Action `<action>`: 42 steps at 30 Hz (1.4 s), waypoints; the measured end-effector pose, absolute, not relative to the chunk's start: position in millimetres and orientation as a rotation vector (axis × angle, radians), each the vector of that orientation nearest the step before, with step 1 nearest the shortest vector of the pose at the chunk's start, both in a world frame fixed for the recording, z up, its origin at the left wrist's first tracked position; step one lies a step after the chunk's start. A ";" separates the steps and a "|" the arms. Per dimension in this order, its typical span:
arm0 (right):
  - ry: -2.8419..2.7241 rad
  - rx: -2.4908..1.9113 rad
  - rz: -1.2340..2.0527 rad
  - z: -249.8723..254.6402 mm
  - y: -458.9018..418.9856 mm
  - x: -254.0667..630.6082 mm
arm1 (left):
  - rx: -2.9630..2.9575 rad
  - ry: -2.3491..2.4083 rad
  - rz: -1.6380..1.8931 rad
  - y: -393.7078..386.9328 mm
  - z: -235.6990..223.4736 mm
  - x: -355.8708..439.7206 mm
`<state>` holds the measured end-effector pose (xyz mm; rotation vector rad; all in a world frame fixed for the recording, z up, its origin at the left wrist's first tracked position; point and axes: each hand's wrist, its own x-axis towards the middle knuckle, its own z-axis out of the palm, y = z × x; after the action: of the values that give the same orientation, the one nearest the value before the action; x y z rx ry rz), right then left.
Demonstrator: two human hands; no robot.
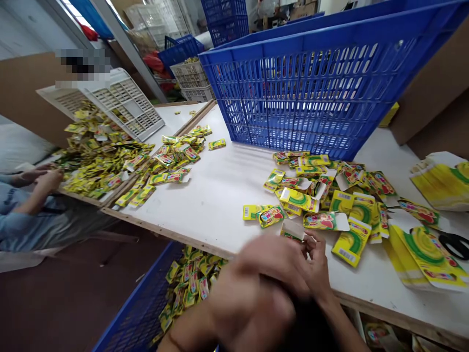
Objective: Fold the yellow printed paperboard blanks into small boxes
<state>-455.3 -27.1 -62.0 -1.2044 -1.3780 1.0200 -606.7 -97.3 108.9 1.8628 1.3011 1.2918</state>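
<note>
My right hand (315, 261) is over the front edge of the white table, its fingers closed on a small printed carton (293, 231) with a white flap standing up. My left hand (260, 288) is nearer the camera, smeared by motion, and covers part of the right hand. Whether its fingers hold anything cannot be made out. Beyond the right hand lies a loose pile of yellow and green cartons (326, 220), several with flaps open. Flattened carton stacks (427, 249) lie to the right, beside black scissors handles (456, 244).
A large blue crate (293, 98) stands at the table's back. More small packs (179, 154) lie at left. Below the edge is a blue bin (135, 303) filled with packs. At far left, a co-worker's hands (46, 181) are beside a tipped white crate (126, 105).
</note>
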 end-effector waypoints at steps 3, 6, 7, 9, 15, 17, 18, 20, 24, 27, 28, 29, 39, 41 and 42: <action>-1.364 -1.159 1.149 -57.2 -30.6 -454.3 | 1.609 1.506 1.488 -66.7 52.4 -601.3; -1.389 -1.144 1.201 -59.2 -31.6 -453.4 | 1.399 1.424 1.352 -48.6 -5.0 -597.9; -1.408 -1.144 1.202 -60.8 -31.4 -452.9 | 1.345 1.388 1.305 -47.1 -19.0 -597.7; -1.449 -1.152 1.189 -63.1 -30.1 -451.1 | 1.266 1.341 1.257 -48.0 -36.2 -598.9; -1.679 -1.116 1.204 -56.6 -17.7 -444.7 | 1.228 1.257 1.103 -45.2 -36.7 -612.9; -1.675 -1.089 1.129 -55.0 -12.6 -444.3 | 1.237 1.241 1.107 -41.7 -35.0 -614.8; -1.657 -1.090 1.096 -55.1 -10.6 -444.4 | 1.241 1.238 1.118 -40.4 -34.7 -614.5; -1.590 -1.124 1.065 -56.0 -8.3 -444.6 | 1.243 1.230 1.171 -38.9 -34.8 -612.2; -1.595 -1.096 1.064 -53.7 -9.2 -443.4 | 1.303 1.248 1.240 -40.2 -32.9 -608.2; -1.705 -0.997 1.033 -48.4 -12.7 -442.9 | 1.403 1.334 1.220 -42.4 -29.0 -608.4; -1.706 -0.989 1.016 -47.2 -14.0 -443.5 | 1.410 1.355 1.228 -43.0 -27.8 -608.4; -1.694 -0.994 0.999 -46.4 -15.3 -444.4 | 1.402 1.369 1.240 -43.4 -26.8 -608.0; -1.621 -1.187 1.015 -37.7 -9.6 -450.7 | 1.212 1.453 1.296 -36.7 -28.7 -599.1; -1.629 -1.148 1.030 -38.3 -10.3 -449.0 | 1.213 1.432 1.293 -37.7 -31.1 -600.9; -1.635 -1.118 1.033 -39.5 -11.5 -448.1 | 1.219 1.420 1.288 -38.6 -32.2 -601.7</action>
<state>-448.1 -11.5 -39.5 -1.1178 -1.6345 1.0334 -601.7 -38.6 -32.2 1.2187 1.4201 1.2883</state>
